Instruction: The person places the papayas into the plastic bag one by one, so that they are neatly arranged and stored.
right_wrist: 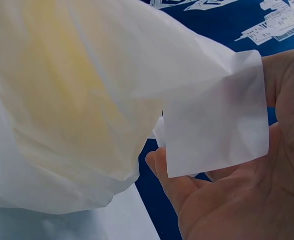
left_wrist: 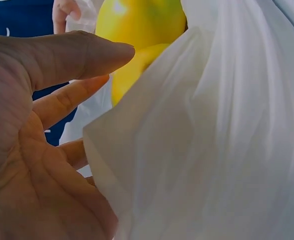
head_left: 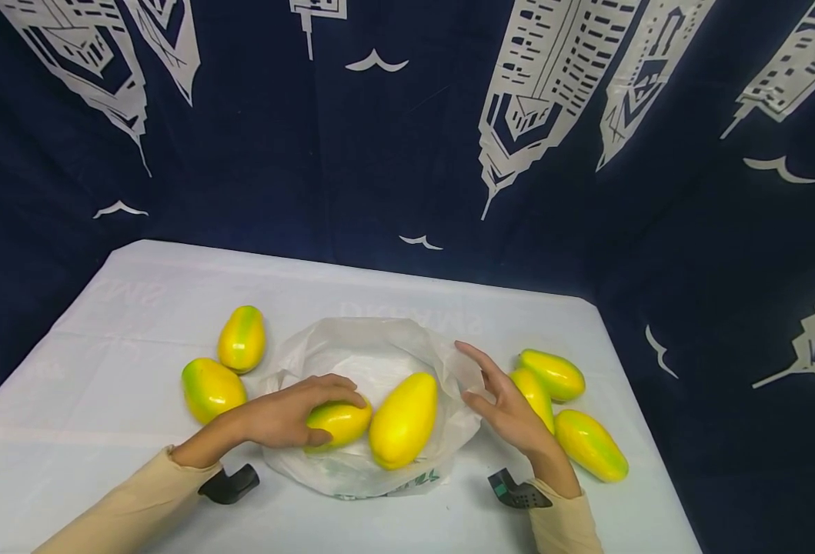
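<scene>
A thin white plastic bag lies with its mouth wide on the table, two yellow mangoes inside. My left hand reaches over the bag's near left side, its curved fingers spread over the smaller mango. In the left wrist view, a gap shows between thumb and fingers, and bag film hides part of the fruit. The larger mango stands beside it. At the bag's right rim, my right hand has its fingers apart; a flap of the bag hangs across them in the right wrist view.
Two yellow-green mangoes, one farther back and one nearer, lie left of the bag. Three more lie to the right, partly behind my right hand. A dark blue printed cloth hangs behind the white-covered table.
</scene>
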`<state>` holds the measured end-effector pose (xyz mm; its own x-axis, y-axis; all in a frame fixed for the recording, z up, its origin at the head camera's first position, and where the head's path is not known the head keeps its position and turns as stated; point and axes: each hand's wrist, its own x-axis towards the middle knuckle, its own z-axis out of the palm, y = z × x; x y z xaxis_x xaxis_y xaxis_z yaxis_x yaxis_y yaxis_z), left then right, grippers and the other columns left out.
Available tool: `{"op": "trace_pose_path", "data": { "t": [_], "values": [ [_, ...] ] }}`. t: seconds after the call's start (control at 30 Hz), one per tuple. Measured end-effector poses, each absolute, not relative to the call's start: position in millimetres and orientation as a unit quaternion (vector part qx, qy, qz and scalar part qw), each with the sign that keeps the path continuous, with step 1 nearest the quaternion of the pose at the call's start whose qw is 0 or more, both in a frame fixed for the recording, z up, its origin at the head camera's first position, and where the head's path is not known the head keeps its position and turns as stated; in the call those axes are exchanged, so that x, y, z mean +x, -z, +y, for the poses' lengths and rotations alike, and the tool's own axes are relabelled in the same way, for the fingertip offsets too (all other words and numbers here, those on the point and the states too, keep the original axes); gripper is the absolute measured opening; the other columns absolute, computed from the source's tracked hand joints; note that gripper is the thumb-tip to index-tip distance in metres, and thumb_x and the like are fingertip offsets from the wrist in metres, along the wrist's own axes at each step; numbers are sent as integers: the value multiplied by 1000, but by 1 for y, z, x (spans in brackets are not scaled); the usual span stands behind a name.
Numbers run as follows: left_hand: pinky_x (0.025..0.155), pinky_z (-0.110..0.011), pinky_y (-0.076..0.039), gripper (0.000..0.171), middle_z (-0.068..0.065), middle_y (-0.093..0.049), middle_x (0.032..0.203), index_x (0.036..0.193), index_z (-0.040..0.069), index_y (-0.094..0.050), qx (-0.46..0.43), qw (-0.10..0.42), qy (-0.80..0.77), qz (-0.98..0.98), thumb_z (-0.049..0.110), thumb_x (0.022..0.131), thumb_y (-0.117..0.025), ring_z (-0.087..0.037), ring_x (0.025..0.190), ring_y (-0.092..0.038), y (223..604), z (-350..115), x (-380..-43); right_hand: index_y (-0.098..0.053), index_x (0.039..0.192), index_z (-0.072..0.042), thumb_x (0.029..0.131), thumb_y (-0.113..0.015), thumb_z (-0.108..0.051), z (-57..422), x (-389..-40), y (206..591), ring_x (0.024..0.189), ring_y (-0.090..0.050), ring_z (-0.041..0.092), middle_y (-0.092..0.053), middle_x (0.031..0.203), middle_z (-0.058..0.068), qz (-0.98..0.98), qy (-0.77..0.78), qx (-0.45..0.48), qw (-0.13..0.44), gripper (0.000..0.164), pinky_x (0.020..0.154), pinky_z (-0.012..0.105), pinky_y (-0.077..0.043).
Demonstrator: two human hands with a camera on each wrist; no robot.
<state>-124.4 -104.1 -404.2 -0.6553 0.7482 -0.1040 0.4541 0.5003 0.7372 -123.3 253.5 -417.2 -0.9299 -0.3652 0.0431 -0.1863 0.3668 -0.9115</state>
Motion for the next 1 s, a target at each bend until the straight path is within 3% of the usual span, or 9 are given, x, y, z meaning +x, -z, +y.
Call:
{"op": "trace_pose_path", "data": {
  "t": [0.27,0.63,1.0],
  "values": [
    [113,-59,-36,54,-14,-48,149,138,19,-59,356,198,-346,845,5,88,-72,-36,138,-43,396,-105,-121,-35,155,-21,96,-58,-2,253,-123,417,155,-7,38,-24,166,8,821,541,-163,86,67,116,74,-5],
    [113,-59,-38,49,-6,-47,151,136,23,-59,342,186,-382,838,12,90,-72,-33,140,-44,379,-118,-116,-35,155,-22,96,-58,-2,253,-124,416,154,-8,40,-24,166,7,819,542,-165,88,67,114,76,-5],
    [108,-39,-48,47,-1,-50,147,139,27,-55,319,150,-435,828,21,95,-71,-26,131,-53,366,-152,-117,-35,156,-21,96,-58,-3,252,-123,417,154,-9,40,-25,166,8,821,538,-167,86,66,114,76,-5]
  ]
}}
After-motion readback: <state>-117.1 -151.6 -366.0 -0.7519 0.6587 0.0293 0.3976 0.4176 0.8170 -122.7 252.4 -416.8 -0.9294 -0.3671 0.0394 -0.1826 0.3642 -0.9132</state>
